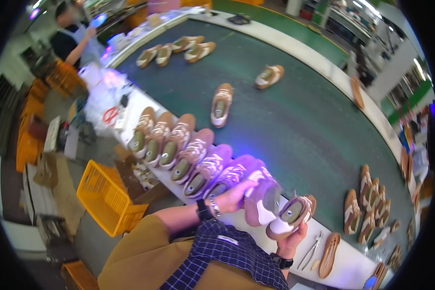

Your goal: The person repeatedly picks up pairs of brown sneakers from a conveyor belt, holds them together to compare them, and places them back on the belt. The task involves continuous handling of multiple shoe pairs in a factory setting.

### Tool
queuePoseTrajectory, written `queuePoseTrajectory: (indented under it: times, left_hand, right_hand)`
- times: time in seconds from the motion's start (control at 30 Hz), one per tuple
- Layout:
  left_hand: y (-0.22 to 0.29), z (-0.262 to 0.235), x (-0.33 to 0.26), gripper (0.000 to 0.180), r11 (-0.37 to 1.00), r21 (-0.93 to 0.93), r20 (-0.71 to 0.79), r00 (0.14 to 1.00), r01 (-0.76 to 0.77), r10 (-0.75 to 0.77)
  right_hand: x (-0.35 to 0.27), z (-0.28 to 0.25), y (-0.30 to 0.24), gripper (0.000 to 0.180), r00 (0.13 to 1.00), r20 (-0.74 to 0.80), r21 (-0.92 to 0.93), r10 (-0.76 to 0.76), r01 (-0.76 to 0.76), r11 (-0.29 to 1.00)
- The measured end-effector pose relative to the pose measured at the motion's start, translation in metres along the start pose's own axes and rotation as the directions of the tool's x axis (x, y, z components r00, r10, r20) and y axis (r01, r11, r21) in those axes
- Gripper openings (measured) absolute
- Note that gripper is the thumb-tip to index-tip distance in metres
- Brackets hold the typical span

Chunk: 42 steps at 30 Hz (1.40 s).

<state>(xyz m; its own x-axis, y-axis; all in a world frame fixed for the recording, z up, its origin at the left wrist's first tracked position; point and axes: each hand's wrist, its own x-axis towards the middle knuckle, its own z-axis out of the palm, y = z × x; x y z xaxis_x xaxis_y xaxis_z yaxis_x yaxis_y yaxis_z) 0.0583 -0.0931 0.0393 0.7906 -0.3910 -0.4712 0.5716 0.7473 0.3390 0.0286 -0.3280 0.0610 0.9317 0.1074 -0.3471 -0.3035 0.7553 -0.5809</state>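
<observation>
My left hand (233,195) is closed on a brown-and-white sneaker (262,200), which is tilted and lit purple. Close beside it, my right hand (291,243) grips a second sneaker (289,216) from below, its olive insole and white laces showing. The two sneakers nearly touch, heels toward me; whether they do I cannot tell. To the left of my left hand, several like sneakers (192,151) stand in a slanted row along the white table edge. A metal plier-like tool (310,251) and a brown sole (329,256) lie right of my right hand.
On the dark green work surface (295,130) stand two single sneakers, with a small group (198,50) at the far left and more shoes (367,205) at the right. A yellow crate (112,198) sits on the floor at left. Another person (77,41) stands at the far left end.
</observation>
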Motion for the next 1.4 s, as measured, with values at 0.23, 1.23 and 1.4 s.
queuePoseTrajectory:
  times: [0.23, 1.23, 1.4]
  left_hand:
    - [-0.01, -0.026, -0.031, 0.039, 0.947, 0.178, 0.0, 0.962, 0.268, -0.273]
    - [0.109, -0.156, -0.193, 0.014, 0.741, 0.474, -0.517, 0.53, -0.476, 0.672]
    - [0.09, -0.137, -0.193, 0.02, 0.688, 0.699, -0.441, 0.64, -0.195, 0.629]
  right_hand:
    - [-0.008, -0.004, 0.017, 0.057, 0.976, 0.006, -0.132, 0.217, -0.215, 0.968]
    - [-0.013, -0.023, 0.031, 0.053, 0.949, -0.139, -0.184, 0.282, -0.305, 0.935]
    - [-0.013, -0.017, 0.03, 0.052, 0.951, -0.144, -0.201, 0.275, -0.3, 0.932]
